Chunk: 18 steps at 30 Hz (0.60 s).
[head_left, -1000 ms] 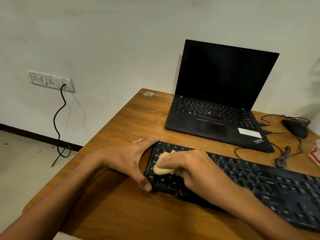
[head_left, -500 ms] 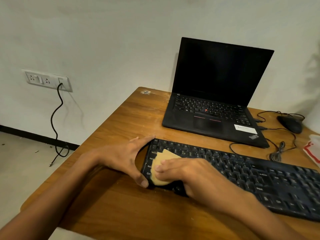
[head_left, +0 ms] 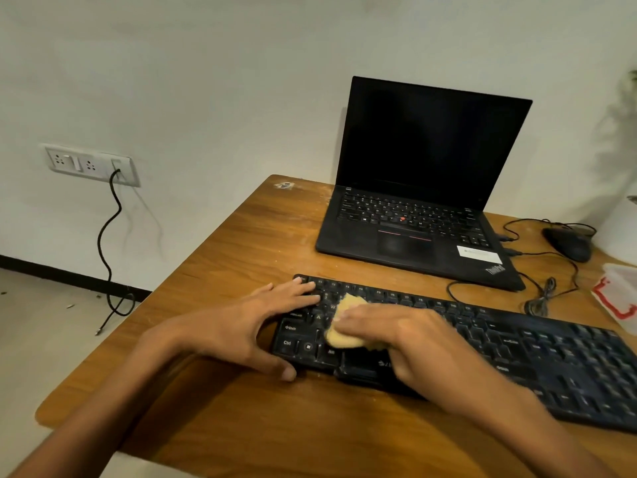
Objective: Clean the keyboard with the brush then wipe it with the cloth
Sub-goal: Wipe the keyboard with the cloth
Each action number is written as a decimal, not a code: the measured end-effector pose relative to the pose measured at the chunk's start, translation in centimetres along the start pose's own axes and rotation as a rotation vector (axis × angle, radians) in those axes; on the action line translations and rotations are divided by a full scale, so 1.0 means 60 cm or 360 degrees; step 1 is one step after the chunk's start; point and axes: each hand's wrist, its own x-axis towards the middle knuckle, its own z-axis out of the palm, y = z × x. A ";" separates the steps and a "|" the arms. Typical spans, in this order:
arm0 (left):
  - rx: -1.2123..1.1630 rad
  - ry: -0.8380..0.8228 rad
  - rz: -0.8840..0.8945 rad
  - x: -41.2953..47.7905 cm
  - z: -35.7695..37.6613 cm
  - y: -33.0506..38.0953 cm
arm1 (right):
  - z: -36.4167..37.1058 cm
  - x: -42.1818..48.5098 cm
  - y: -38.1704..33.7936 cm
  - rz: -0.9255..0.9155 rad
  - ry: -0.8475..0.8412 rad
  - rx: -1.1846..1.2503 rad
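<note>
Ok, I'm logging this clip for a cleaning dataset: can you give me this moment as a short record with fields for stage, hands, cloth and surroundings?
keyboard: black, lying on the wooden desk
cloth: yellow, bunched over the left-side keys
left hand: fingers spread, bracing the keyboard's left end
right hand: fingers flat, pressing the cloth onto the keys
behind: open laptop with dark screen; wired mouse to its right
stage: cloth wipe under way at the keyboard's left end
</note>
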 end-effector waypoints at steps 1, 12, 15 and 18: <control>0.0018 -0.0002 -0.0019 0.000 0.002 0.002 | 0.009 0.001 -0.007 -0.0042 -0.0026 0.0002; 0.0048 -0.0055 0.0126 -0.002 0.000 0.024 | 0.012 0.013 -0.016 -0.0113 -0.0083 -0.0004; 0.0054 -0.0051 0.0150 -0.002 -0.001 0.023 | -0.002 -0.005 0.006 0.0032 -0.0197 0.0058; 0.0039 -0.0035 0.0186 0.000 -0.001 0.021 | -0.039 -0.008 0.027 0.0168 -0.0187 -0.0007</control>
